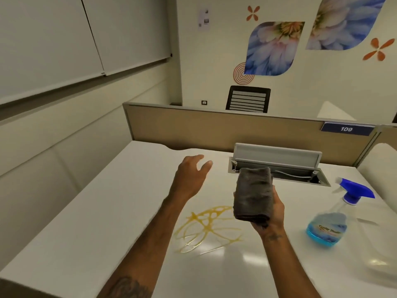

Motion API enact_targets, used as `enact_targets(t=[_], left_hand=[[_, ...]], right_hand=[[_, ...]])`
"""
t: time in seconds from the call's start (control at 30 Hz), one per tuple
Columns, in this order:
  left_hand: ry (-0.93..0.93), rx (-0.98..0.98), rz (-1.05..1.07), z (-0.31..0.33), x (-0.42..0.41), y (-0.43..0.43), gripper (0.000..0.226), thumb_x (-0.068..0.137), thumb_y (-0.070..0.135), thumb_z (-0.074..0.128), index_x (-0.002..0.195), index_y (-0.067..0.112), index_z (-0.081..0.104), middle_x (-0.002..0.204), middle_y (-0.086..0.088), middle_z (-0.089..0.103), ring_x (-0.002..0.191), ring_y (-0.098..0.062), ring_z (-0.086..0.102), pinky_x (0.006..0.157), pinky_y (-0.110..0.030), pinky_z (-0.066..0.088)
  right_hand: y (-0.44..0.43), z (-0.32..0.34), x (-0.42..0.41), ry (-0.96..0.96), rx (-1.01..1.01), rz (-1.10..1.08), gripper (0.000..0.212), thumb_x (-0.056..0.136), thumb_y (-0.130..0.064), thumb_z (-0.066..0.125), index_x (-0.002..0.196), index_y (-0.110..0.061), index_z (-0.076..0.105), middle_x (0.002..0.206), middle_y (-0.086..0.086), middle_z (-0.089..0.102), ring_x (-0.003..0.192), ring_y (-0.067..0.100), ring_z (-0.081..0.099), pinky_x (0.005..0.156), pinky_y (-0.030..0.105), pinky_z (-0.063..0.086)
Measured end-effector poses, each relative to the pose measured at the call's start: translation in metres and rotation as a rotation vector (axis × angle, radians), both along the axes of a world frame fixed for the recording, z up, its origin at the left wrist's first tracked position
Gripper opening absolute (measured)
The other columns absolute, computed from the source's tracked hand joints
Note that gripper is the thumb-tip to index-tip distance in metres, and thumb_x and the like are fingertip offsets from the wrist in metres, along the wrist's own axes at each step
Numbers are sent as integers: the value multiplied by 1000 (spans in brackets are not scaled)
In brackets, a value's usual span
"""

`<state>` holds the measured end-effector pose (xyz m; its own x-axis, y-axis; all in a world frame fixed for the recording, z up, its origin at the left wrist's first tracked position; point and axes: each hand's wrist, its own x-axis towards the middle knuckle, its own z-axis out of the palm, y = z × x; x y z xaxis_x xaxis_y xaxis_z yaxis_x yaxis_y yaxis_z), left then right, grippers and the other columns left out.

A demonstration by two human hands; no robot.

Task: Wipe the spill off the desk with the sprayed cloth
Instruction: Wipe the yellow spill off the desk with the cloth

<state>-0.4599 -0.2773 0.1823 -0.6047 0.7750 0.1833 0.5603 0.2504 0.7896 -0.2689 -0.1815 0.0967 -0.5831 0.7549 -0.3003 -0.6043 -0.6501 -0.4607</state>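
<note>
Near the front edge of the white glossy table (90, 222), two bare forearms reaching in, the left one tattooed close to the elbow. Toward the middle of the table, a yellow looping liquid spill (206, 227), thin trails crossing one another, lying between the two forearms. Just above its right side, held off the surface, a folded dark grey cloth (253, 195) gripped from below and behind in the right hand (271, 214), fingers wrapped round the lower end. By the right edge, a clear spray bottle with blue liquid and blue trigger head (332, 224), standing upright. Farther in, the left hand (192, 176) empty, fingers spread loosely, hovering over bare table. At the back edge, a grey hinged cable flap (277, 157) raised open, then a beige partition panel (214, 127).
</note>
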Motion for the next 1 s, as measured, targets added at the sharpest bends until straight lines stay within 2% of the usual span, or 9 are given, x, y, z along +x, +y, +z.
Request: enact_targets(t=[0.1, 0.17, 0.23, 0.33, 0.4, 0.53, 0.7, 0.8, 1.0], left_hand=[[94, -64, 63, -43, -40, -26, 52, 96, 45, 50, 141, 18, 48, 148, -6, 44, 133, -22, 44, 108, -38, 39], [148, -126, 104, -76, -65, -43, 54, 97, 46, 47, 145, 20, 42, 152, -5, 39, 139, -23, 36, 110, -39, 35], [154, -198, 147, -112, -86, -61, 57, 98, 49, 43, 148, 24, 36, 157, -3, 31, 144, -21, 27, 113, -42, 32], [164, -288, 218, -167, -114, -85, 58, 98, 48, 39, 151, 25, 31, 160, -3, 25, 148, -21, 19, 117, -44, 27], [212, -386, 246, -204, -131, -97, 60, 99, 47, 38, 152, 23, 29, 162, -7, 22, 149, -24, 15, 119, -45, 21], [285, -588, 238, -265, -145, -116, 62, 98, 48, 32, 154, 24, 23, 163, -8, 14, 151, -26, 7, 119, -53, 14], [378, -664, 236, -295, -145, -121, 66, 96, 56, 16, 155, 26, 15, 164, -6, 9, 151, -25, 3, 118, -55, 8], [396, -652, 233, -302, -145, -119, 72, 92, 62, 1, 155, 28, 12, 164, -3, 8, 151, -23, 6, 118, -54, 8], [449, -666, 245, -307, -146, -120, 70, 93, 61, 4, 154, 29, 19, 162, -5, 19, 149, -24, 18, 116, -55, 16]], right_hand=[[20, -12, 19, -194, 53, -67, 52, 87, -56, 51, 126, -22, 59, 99, 4, 68, 86, 22, 65, 88, 39, 52], [34, -18, 25, -338, 118, -105, 43, 91, -53, 46, 110, -20, 66, 82, 3, 72, 70, 17, 66, 66, 30, 57], [48, -30, 22, -543, 213, -106, 41, 93, -52, 43, 104, -20, 66, 80, 2, 73, 71, 18, 66, 60, 27, 56], [61, -69, 3, -915, 550, -14, 46, 97, -48, 36, 125, -18, 58, 113, 9, 67, 97, 24, 64, 82, 37, 53], [65, -113, -13, -1256, 973, 144, 47, 100, -44, 28, 142, -24, 39, 148, 9, 40, 134, 27, 39, 108, 41, 33], [46, -185, -28, -1855, 1460, 386, 71, 91, -57, -5, 149, -26, 22, 159, 14, 13, 144, 36, 17, 105, 53, 30], [52, -199, -31, -1939, 1502, 392, 57, 95, -51, 5, 150, -37, 2, 161, 9, 2, 147, 30, 2, 113, 52, 17], [63, -203, -32, -1978, 1555, 333, 55, 95, -48, 8, 150, -39, 5, 161, 8, 8, 146, 31, 9, 109, 49, 26], [89, -202, -64, -2060, 1313, 227, 54, 98, -46, 18, 150, -36, 6, 160, 13, 8, 144, 37, 12, 110, 56, 20]])
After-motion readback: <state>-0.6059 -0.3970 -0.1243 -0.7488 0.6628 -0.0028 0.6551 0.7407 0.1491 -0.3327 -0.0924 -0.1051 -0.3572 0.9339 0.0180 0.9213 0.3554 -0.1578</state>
